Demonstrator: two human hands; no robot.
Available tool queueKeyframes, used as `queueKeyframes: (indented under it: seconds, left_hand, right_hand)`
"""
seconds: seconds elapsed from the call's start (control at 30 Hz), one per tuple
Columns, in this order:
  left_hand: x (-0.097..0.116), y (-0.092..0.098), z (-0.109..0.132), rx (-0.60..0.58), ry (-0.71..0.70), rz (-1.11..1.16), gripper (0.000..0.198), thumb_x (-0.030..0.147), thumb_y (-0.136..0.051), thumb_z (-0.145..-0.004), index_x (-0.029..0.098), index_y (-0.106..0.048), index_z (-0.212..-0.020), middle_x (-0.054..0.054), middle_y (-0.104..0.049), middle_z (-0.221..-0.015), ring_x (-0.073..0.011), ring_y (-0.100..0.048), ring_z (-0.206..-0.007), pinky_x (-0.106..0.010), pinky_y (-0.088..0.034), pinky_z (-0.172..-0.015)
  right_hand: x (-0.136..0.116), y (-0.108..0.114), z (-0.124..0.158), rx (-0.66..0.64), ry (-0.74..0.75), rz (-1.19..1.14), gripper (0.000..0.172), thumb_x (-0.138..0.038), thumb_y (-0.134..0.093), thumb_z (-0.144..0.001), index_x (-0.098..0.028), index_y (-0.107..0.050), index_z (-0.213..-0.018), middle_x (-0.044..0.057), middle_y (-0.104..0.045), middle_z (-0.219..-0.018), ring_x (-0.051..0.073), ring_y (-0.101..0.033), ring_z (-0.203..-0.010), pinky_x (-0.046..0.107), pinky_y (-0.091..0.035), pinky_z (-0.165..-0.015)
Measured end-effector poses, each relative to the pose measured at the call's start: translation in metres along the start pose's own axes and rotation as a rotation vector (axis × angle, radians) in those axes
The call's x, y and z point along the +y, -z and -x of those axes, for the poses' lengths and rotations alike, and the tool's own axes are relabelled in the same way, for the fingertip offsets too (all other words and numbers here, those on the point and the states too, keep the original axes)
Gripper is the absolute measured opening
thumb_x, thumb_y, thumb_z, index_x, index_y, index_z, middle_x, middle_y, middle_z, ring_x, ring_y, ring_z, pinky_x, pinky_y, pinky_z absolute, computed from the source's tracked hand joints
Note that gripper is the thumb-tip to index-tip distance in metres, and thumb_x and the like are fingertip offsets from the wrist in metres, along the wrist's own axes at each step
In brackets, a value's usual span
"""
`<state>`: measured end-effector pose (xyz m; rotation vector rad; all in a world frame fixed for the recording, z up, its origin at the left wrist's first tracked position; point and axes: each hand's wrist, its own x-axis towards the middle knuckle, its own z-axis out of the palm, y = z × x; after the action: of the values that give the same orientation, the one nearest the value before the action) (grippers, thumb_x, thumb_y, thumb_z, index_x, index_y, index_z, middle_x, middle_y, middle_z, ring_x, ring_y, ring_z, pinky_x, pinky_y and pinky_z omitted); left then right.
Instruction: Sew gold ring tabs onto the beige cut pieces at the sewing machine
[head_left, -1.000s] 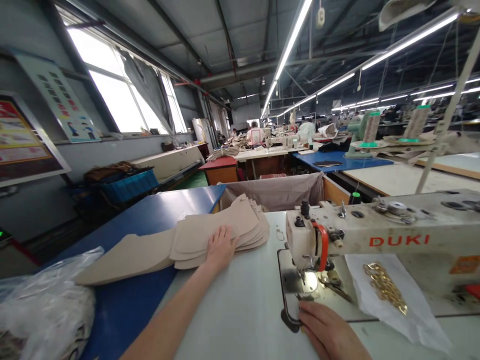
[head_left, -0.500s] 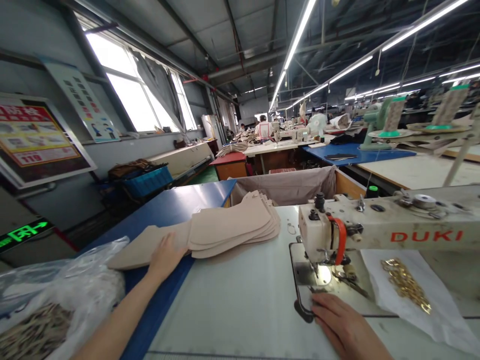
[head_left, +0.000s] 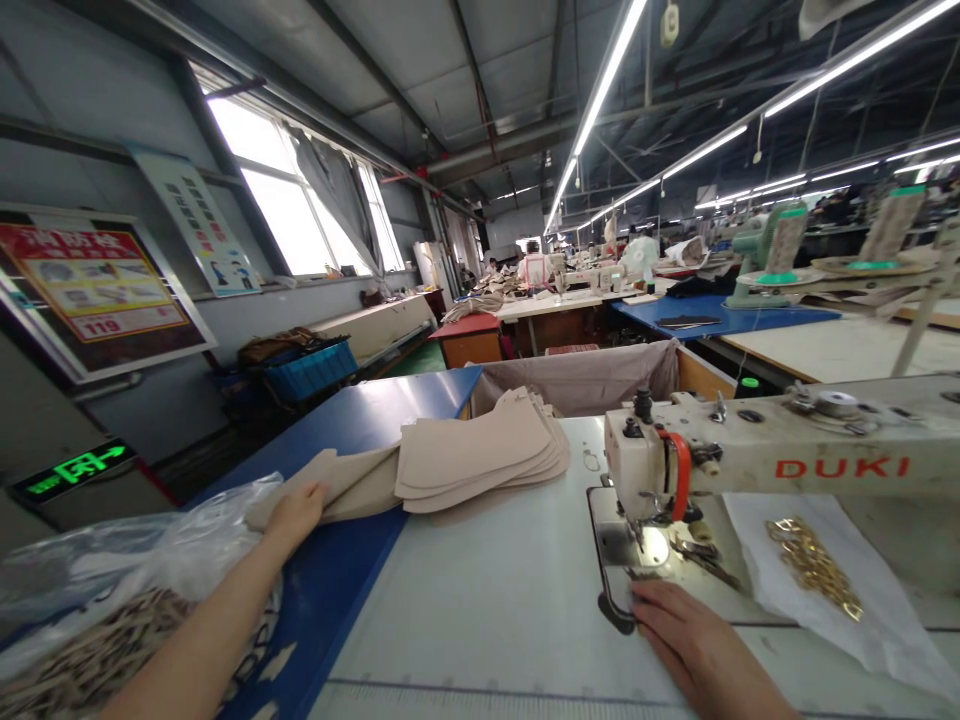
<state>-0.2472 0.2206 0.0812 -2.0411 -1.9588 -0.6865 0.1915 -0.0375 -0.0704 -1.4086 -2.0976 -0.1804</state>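
Observation:
My left hand (head_left: 298,512) is closed on the edge of a beige fabric piece (head_left: 360,482), which is curled up from the blue table at the left. Beside it, a stack of the same cut fabric pieces (head_left: 472,455) lies on the pale sewing table. My right hand (head_left: 690,630) rests at the front of the sewing machine (head_left: 750,460), near the lit needle plate (head_left: 654,547). Its fingers are pressed together, and a small dark bit shows at the fingertips, too small to name.
Gold metal rings (head_left: 814,565) lie on white paper (head_left: 757,530) under the machine arm. A clear plastic bag (head_left: 217,535) with many small beige strips (head_left: 112,640) stands at the lower left. Behind the table hangs a grey cloth-lined bin (head_left: 600,375). A ruler strip (head_left: 480,697) runs along the front edge.
My left hand has moved left and closed on the fabric piece, whose edge is now lifted and curled. My right hand stays by the needle plate. The view has turned slightly left.

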Motion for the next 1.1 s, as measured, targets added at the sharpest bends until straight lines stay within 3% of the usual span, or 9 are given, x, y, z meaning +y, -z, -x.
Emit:
queueKeyframes:
  seconds: [0.2, 0.3, 0.4, 0.6, 0.7, 0.8, 0.97, 1.03, 1.1]
  left_hand:
    - [0.033, 0.031, 0.009, 0.328, 0.098, -0.023, 0.047, 0.029, -0.023, -0.091, 0.004, -0.063, -0.096, -0.02, -0.069, -0.083, -0.0344, -0.067, -0.075, -0.04, -0.048, -0.06]
    - [0.058, 0.04, 0.032, 0.354, -0.039, 0.018, 0.047, 0.03, -0.023, -0.092, 0.007, -0.056, -0.116, -0.021, -0.065, -0.111, -0.0316, -0.064, -0.098, -0.041, -0.05, -0.08]
    - [0.087, 0.036, 0.085, 0.272, -0.402, 0.066, 0.041, 0.023, -0.03, -0.09, 0.013, -0.056, -0.121, -0.014, -0.066, -0.115, -0.026, -0.064, -0.102, -0.037, -0.049, -0.088]
    - [0.173, -0.019, 0.232, 0.162, -0.968, 0.249, 0.038, 0.008, -0.028, -0.088, 0.014, -0.061, -0.105, -0.006, -0.074, -0.082, -0.0131, -0.069, -0.069, -0.02, -0.055, -0.062]
    - [0.219, -0.06, 0.28, 0.363, -0.925, 0.371, 0.025, 0.01, -0.04, -0.086, 0.019, -0.062, -0.078, -0.002, -0.067, -0.057, -0.0131, -0.063, -0.05, -0.022, -0.046, -0.036]
    - [0.245, -0.087, 0.298, 0.358, -0.873, 0.407, 0.018, 0.019, -0.048, -0.085, 0.02, -0.061, -0.072, -0.003, -0.067, -0.058, -0.0136, -0.064, -0.051, -0.022, -0.045, -0.034]
    - [0.221, -0.065, 0.282, 0.155, -1.12, 0.397, 0.027, 0.036, -0.045, -0.091, 0.021, -0.063, -0.078, -0.003, -0.072, -0.075, -0.0112, -0.067, -0.07, -0.017, -0.053, -0.06]
    - [0.186, -0.034, 0.256, 0.171, -1.032, 0.448, 0.028, 0.032, -0.039, -0.093, 0.021, -0.065, -0.09, -0.002, -0.074, -0.086, -0.0115, -0.068, -0.081, -0.019, -0.054, -0.075]
    - [0.138, 0.0, 0.218, 0.155, -0.728, 0.384, 0.028, 0.025, -0.038, -0.093, 0.021, -0.064, -0.103, -0.003, -0.073, -0.099, -0.0131, -0.067, -0.092, -0.023, -0.051, -0.086]
  right_hand:
    - [-0.003, 0.0, -0.001, 0.021, -0.014, -0.011, 0.026, -0.014, -0.046, -0.089, -0.016, -0.069, -0.101, 0.011, -0.068, -0.108, 0.021, -0.065, -0.1, 0.03, -0.054, -0.088]
    - [-0.002, -0.002, 0.001, 0.036, -0.02, -0.009, 0.027, -0.016, -0.046, -0.09, -0.017, -0.069, -0.103, 0.01, -0.068, -0.109, 0.021, -0.065, -0.099, 0.031, -0.054, -0.088]
    - [-0.001, -0.003, 0.002, 0.041, -0.035, 0.003, 0.027, -0.018, -0.044, -0.091, -0.018, -0.069, -0.102, 0.01, -0.068, -0.109, 0.022, -0.065, -0.1, 0.034, -0.054, -0.088]
    - [-0.007, 0.001, 0.0, 0.058, -0.038, -0.009, 0.03, -0.026, -0.045, -0.093, -0.018, -0.062, -0.116, 0.009, -0.068, -0.11, 0.02, -0.066, -0.1, 0.03, -0.055, -0.087]
    - [-0.017, 0.001, -0.001, 0.097, 0.02, -0.023, 0.034, -0.028, -0.044, -0.094, -0.017, -0.059, -0.121, 0.011, -0.063, -0.121, 0.021, -0.062, -0.108, 0.03, -0.054, -0.089]
    - [-0.025, -0.001, -0.001, 0.048, 0.091, -0.048, 0.031, -0.028, -0.042, -0.095, -0.021, -0.067, -0.111, 0.009, -0.061, -0.125, 0.022, -0.059, -0.113, 0.032, -0.052, -0.093]
    - [-0.022, -0.006, -0.001, -0.035, 0.195, -0.004, 0.031, -0.027, -0.048, -0.091, -0.018, -0.065, -0.116, 0.009, -0.062, -0.123, 0.021, -0.062, -0.109, 0.028, -0.054, -0.089]
    - [-0.019, -0.006, 0.0, -0.041, 0.226, 0.034, 0.034, -0.027, -0.052, -0.089, -0.018, -0.062, -0.12, 0.009, -0.06, -0.125, 0.022, -0.061, -0.109, 0.029, -0.054, -0.089]
    - [-0.018, -0.006, 0.001, -0.042, 0.226, 0.047, 0.036, -0.027, -0.054, -0.088, -0.019, -0.061, -0.123, 0.009, -0.058, -0.127, 0.023, -0.061, -0.11, 0.03, -0.054, -0.089]
